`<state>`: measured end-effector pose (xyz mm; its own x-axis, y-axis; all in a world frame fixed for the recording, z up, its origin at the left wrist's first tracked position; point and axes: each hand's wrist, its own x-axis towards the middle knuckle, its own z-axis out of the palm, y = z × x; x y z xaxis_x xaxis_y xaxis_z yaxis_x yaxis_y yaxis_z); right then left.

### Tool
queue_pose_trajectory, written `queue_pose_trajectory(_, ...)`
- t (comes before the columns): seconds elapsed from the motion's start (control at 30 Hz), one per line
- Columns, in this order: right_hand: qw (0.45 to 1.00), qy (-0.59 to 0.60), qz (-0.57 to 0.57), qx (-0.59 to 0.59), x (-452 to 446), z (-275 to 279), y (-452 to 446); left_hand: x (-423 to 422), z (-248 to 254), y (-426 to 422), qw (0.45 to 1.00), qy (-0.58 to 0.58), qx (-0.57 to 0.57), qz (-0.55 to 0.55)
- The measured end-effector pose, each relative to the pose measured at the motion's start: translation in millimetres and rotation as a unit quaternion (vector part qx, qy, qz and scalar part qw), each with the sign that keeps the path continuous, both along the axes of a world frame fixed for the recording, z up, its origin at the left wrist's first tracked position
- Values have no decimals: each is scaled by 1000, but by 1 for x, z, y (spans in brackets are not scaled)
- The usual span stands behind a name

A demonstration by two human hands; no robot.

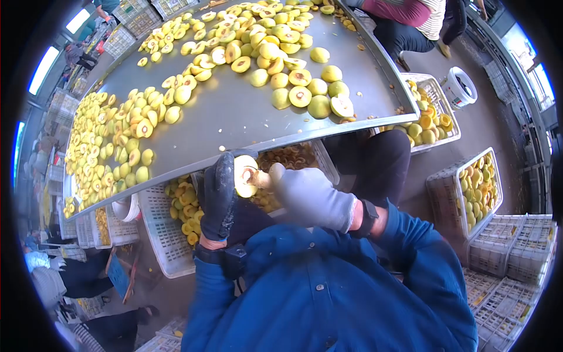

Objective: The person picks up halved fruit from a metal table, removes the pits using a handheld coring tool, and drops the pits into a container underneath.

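Note:
My left hand (219,196), in a black glove, grips a yellow peach half (242,183) in front of the table's near edge. The cut side of the peach half faces right, with brownish colour at its centre. My right hand (314,196), in a pale grey glove, is closed around a small pitting tool (263,179) whose end meets the middle of the cut face. Most of the tool is hidden by the glove and the fruit. Many halved peaches (299,97) lie on the metal table (234,111) just beyond my hands.
Below the table stand a white crate (166,246) of peach halves and one of brownish scraps (287,157). More fruit-filled crates (437,102) (466,193) and a white bucket (458,88) are on the right. Another person (404,23) sits across the table's far right corner.

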<state>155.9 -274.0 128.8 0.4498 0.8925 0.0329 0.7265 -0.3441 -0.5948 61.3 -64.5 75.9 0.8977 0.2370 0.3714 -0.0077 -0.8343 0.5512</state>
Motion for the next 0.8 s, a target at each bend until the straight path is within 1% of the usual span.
queue_pose_trajectory(0.07,999,31,4,-16,7,4,1,3,-6,9,998,14,-53,-33)
queue_pose_trajectory(0.13,999,49,2,-7,9,1,2,5,3,7,996,10,-70,-49)
queue_pose_trajectory(0.2,998,52,-10,26,10,-15,6,9,19,-2,997,4,-52,-49)
queue_pose_trajectory(0.27,996,56,-24,67,8,-52,16,23,35,-22,978,-59,-199,-19)
queue_pose_trajectory(0.3,985,144,-51,84,2,-44,18,30,37,-34,958,-89,-271,-4)
queue_pose_trajectory(0.33,963,233,-83,107,-4,-36,20,28,29,-46,943,-133,-303,39)
queue_pose_trajectory(0.37,933,313,-118,133,-11,-29,22,25,22,-48,946,-124,-297,43)
queue_pose_trajectory(0.43,897,401,-104,157,-21,-33,21,17,11,-51,950,-103,-291,54)
queue_pose_trajectory(0.47,924,352,-102,109,-21,-35,21,12,19,-30,940,27,-337,43)
queue_pose_trajectory(0.53,964,249,-96,14,-21,-37,21,11,-2,-10,988,-5,-144,45)
queue_pose_trajectory(0.57,952,289,-99,31,-20,-35,21,15,-4,-11,938,-6,-347,7)
queue_pose_trajectory(0.6,939,325,-103,48,-18,-30,20,24,12,-20,845,-20,-534,-4)
queue_pose_trajectory(0.63,924,361,-107,64,-16,-28,18,30,20,-37,875,-67,-479,22)
queue_pose_trajectory(0.67,876,454,-112,116,-19,-30,18,32,24,-51,898,-114,-422,49)
queue_pose_trajectory(0.73,862,482,-92,125,-21,-30,17,22,17,-53,936,-118,-313,111)
queue_pose_trajectory(0.77,853,500,-81,128,-24,-32,17,18,8,-46,936,-105,-324,88)
queue_pose_trajectory(0.8,896,425,-74,107,-23,-39,14,13,0,-37,935,-89,-336,66)
